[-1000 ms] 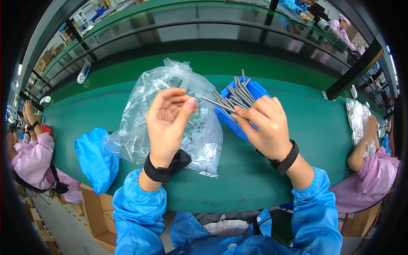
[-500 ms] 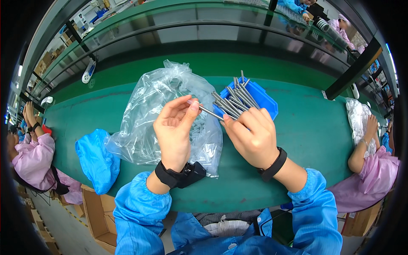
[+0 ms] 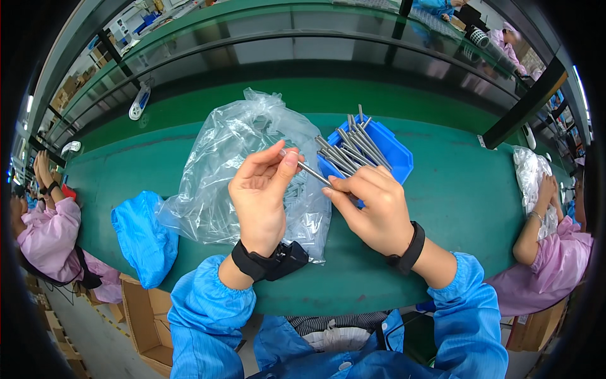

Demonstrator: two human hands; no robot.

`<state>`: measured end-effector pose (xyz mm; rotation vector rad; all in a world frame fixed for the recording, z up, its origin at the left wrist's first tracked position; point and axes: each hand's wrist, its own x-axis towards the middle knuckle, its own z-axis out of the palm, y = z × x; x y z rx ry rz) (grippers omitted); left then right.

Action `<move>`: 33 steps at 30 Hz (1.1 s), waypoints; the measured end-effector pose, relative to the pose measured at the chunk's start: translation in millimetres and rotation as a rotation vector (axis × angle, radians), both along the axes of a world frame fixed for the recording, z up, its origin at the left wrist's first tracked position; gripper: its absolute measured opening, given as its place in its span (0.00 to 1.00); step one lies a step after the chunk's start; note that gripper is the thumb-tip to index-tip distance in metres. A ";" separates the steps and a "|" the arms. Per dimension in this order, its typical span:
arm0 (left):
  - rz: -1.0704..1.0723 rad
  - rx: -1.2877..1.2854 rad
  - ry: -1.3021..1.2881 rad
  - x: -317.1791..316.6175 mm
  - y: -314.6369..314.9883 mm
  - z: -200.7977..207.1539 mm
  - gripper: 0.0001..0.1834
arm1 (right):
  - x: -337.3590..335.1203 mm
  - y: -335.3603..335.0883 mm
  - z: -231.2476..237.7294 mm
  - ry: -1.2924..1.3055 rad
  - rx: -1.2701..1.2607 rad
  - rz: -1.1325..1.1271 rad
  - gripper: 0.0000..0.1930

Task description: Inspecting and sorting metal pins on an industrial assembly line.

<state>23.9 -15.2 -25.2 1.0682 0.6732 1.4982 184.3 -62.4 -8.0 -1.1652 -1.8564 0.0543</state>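
Observation:
Between my hands a slim grey metal rod [image 3: 314, 173] with a ribbed, spring-like surface slants down to the right. My left hand [image 3: 259, 192] pinches its upper-left end between thumb and fingertips; a small clear piece seems to be there, mostly hidden by the fingers. The lower-right end is pinched by my right hand [image 3: 375, 205]. Behind the left hand lies a clear plastic bag [image 3: 218, 145] with several small clear tube-like pieces inside. Just beyond the right hand, a blue bin [image 3: 399, 158] holds several similar metal rods [image 3: 353, 148], their ends sticking out over its rim.
A crumpled blue cloth piece [image 3: 145, 237] lies left of the bag on the green table [image 3: 379, 287]. A white device [image 3: 139, 102] sits on the dark green strip behind. Dark posts [image 3: 525, 104] rise at the right. People in pink sleeves [image 3: 50, 224] work at both sides.
My right hand has shifted its fingers slightly along the rod's lower end; the left hand barely moves. The white device on the far strip has moved right. The right-hand neighbour's hands have moved.

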 end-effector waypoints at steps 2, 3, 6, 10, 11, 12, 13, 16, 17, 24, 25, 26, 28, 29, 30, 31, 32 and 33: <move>-0.009 0.006 0.006 0.0 -0.1 0.3 0.14 | -1.7 -3.2 0.6 0.084 -0.125 0.010 0.05; -0.014 0.007 0.009 0.1 -0.1 0.1 0.14 | -2.5 -3.8 1.1 0.136 -0.176 0.016 0.06; -0.030 0.000 0.002 0.4 -1.0 1.1 0.14 | -4.6 -4.9 4.5 0.263 -0.316 0.035 0.07; -0.046 0.005 0.012 1.5 -3.3 2.0 0.14 | -4.6 -5.3 7.0 0.355 -0.440 0.057 0.08; -0.055 0.013 0.012 1.3 -3.7 1.3 0.14 | -4.3 -5.2 6.9 0.375 -0.464 0.064 0.08; -0.063 0.021 0.011 1.1 -3.7 0.0 0.15 | -4.0 -5.3 7.6 0.397 -0.496 0.075 0.08; -0.072 0.029 0.010 0.8 -3.6 -0.4 0.15 | -3.5 -5.4 8.5 0.418 -0.529 0.085 0.08; -0.102 0.007 0.060 0.3 -0.4 5.1 0.16 | 0.8 -2.1 10.1 0.476 -0.585 0.089 0.08; -0.094 0.018 0.089 -1.4 2.8 6.6 0.16 | 3.5 0.8 11.5 0.494 -0.598 0.086 0.08; -0.123 -0.002 0.417 -32.9 42.4 5.8 0.10 | 100.5 83.1 45.2 0.357 -0.489 0.023 0.11; -0.180 0.013 0.524 -34.8 45.8 4.2 0.10 | 117.3 97.2 47.0 0.302 -0.531 -0.068 0.13; -0.236 0.030 0.634 -37.4 48.6 2.6 0.10 | 133.2 110.0 43.3 0.180 -0.436 -0.175 0.14; -0.297 0.146 0.843 -40.2 52.0 -4.2 0.09 | 141.7 113.3 44.4 0.077 -0.366 -0.249 0.15; -0.288 0.159 0.915 -40.6 53.4 -6.7 0.09 | 138.9 106.3 50.1 0.098 -0.392 -0.209 0.15; -0.280 0.160 0.986 -42.1 52.5 -10.8 0.09 | 134.8 99.3 50.6 0.119 -0.428 -0.164 0.15; -0.273 0.162 1.056 -42.8 51.3 -13.4 0.08 | 127.8 92.2 47.6 0.202 -0.483 -0.096 0.14; -0.265 0.165 1.076 -41.7 50.5 -15.5 0.09 | 119.6 82.4 43.7 0.126 -0.446 -0.048 0.13; -0.256 0.184 1.098 -42.9 50.2 -19.1 0.09 | 109.6 72.9 40.2 0.054 -0.404 0.004 0.12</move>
